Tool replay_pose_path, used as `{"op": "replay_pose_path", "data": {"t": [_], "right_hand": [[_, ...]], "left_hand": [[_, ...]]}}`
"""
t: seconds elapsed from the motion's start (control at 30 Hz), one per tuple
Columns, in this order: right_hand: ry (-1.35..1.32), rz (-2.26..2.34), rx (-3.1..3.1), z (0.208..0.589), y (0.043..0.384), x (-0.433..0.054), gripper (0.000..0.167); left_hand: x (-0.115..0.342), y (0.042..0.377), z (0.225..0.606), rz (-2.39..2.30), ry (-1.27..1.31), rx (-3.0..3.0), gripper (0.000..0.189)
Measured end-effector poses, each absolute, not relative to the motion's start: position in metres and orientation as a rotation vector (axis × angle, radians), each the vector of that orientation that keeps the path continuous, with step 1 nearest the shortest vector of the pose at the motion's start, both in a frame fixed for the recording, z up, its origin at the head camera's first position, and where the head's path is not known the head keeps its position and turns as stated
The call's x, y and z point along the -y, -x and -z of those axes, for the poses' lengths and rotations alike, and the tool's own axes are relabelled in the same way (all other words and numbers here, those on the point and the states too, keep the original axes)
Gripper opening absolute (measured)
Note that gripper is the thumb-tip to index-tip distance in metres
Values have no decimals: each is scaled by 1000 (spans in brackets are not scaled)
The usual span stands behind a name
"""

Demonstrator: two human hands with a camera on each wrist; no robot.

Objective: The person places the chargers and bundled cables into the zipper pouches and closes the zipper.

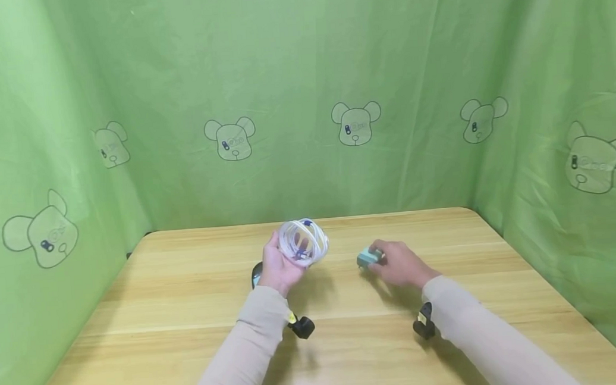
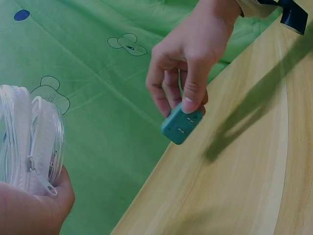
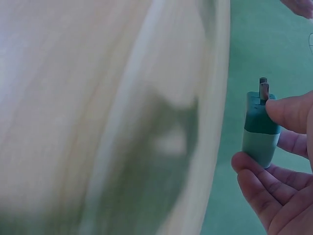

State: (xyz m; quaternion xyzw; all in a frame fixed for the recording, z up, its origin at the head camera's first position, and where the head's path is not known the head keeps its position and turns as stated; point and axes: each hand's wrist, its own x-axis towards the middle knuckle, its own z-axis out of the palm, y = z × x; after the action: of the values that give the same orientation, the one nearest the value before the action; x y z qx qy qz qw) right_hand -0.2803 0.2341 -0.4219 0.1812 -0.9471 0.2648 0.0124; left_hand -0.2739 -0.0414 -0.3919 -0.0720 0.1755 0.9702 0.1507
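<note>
My left hand (image 1: 281,270) grips a round, clear pouch (image 1: 319,239) with a white zip, held up above the table. The left wrist view shows the pouch's metal zip pull (image 2: 44,181) hanging near the fingers. Small blue bits show on the pouch; its contents I cannot make out. To the right, my right hand (image 1: 401,264) pinches a two-tone green charger plug (image 1: 367,258) between thumb and fingers, above the table. Its metal prongs (image 3: 264,90) are folded out in the right wrist view. A gap separates the plug from the pouch.
Partly hidden behind my left hand, a dark rounded object (image 1: 257,272) with a light blue part lies on the wooden table (image 1: 199,331). Green curtains (image 1: 296,175) with printed bear heads stand around the back and sides. A black camera (image 1: 302,327) is strapped at my left wrist.
</note>
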Motion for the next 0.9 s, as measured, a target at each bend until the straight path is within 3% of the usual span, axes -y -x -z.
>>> {"op": "replay_pose_path", "data": {"t": [0.9], "right_hand": [[-599, -785, 2852, 389, 279, -220, 40]], "left_hand": [[41, 274, 394, -2759, 220, -528, 54]]}}
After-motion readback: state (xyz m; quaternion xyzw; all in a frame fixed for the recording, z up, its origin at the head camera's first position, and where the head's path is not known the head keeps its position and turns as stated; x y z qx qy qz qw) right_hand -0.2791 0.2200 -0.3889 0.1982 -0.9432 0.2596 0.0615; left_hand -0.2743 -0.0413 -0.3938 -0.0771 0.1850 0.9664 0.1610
